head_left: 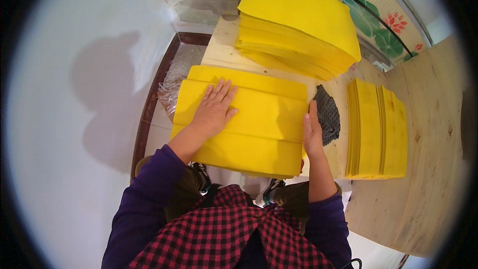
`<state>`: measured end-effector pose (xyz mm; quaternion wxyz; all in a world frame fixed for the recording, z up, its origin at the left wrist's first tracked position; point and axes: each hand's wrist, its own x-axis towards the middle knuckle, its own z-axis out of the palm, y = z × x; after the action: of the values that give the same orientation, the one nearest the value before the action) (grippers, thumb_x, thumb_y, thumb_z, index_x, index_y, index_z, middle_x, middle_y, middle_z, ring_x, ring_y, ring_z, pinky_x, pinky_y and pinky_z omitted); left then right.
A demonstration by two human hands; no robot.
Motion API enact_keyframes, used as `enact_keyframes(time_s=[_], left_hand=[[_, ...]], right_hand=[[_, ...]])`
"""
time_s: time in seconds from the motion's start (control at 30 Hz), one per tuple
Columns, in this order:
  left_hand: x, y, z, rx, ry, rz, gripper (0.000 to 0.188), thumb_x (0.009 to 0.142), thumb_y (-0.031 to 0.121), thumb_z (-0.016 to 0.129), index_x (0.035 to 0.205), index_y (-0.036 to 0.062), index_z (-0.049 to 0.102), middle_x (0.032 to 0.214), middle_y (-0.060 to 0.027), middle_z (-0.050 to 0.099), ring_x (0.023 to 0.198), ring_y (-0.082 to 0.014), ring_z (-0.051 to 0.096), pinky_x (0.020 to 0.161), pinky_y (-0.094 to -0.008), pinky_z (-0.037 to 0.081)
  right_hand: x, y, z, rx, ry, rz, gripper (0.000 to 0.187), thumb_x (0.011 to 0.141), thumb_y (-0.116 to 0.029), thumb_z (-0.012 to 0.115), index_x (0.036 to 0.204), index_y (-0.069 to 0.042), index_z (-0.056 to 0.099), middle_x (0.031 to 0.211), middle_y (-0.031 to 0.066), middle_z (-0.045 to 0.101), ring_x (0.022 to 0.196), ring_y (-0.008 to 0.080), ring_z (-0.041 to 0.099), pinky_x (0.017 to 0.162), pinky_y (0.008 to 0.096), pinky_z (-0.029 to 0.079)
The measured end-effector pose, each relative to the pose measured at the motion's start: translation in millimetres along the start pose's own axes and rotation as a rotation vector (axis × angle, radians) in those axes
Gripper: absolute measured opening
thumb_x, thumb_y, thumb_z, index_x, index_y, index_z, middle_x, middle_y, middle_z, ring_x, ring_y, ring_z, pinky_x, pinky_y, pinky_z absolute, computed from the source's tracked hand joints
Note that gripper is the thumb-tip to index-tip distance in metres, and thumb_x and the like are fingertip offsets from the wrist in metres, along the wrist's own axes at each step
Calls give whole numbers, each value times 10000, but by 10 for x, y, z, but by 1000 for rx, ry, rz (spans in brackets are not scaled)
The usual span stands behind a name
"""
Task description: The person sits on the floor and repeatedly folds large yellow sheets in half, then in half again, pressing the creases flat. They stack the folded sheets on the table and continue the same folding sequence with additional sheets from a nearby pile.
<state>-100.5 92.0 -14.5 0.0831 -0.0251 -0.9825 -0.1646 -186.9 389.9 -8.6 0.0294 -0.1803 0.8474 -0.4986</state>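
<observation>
In front of me lies a folded yellow sheet (264, 119), matte like felt or paper, with several creases running across it. My left hand (214, 109) rests flat on its upper left part, fingers spread a little. Along the sheet's right edge stands my right hand (312, 129), turned on its side with fingers straight and the palm against the edge. Neither hand grips anything. Whether more sheets lie beneath this one I cannot tell. Just right of that hand is a crumpled dark grey textured cloth (327, 114) on the wooden table.
A tall stack of yellow sheets (298, 25) stands at the table's back. Folded yellow bundles (377, 129) stand at the right, beside a wooden panel (423, 144). A clear jar (231, 0) sits at the back left corner. Clear plastic wrapping (174, 82) lies left of the table.
</observation>
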Motion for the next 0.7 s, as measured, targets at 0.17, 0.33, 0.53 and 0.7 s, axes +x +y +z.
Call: enact_keyframes(time_s=[0.17,0.33,0.53,0.7], left_hand=[[-16,15,7,-10,-2,-9,606,935,331,530,1451,75,339,1535,-132,281,1442,-272,207,1182,-426,127],[-21,12,19,-35,8,-13,604,931,320,543,1451,82,345,1540,-123,274,1443,-264,205,1184,-420,125],[-46,-7,37,-20,50,2,609,930,333,538,1447,69,353,1536,-123,282,1448,-257,192,1185,-421,123],[-64,-8,40,-30,65,-2,608,929,337,536,1442,62,358,1535,-125,285,1448,-255,196,1185,-424,121]], right_hand=[[-122,-299,117,-535,-140,-239,714,956,-335,523,1474,43,209,1535,250,205,1433,379,187,1159,475,156],[-14,-398,411,-760,-269,-143,771,934,-403,527,1468,56,212,1543,244,186,1437,367,182,1162,482,152],[83,-372,464,-800,-279,-109,810,924,-461,515,1470,54,210,1548,242,176,1448,351,155,1168,475,124],[63,-333,445,-762,-260,-129,795,928,-448,515,1474,42,209,1550,237,176,1450,344,153,1169,469,124]])
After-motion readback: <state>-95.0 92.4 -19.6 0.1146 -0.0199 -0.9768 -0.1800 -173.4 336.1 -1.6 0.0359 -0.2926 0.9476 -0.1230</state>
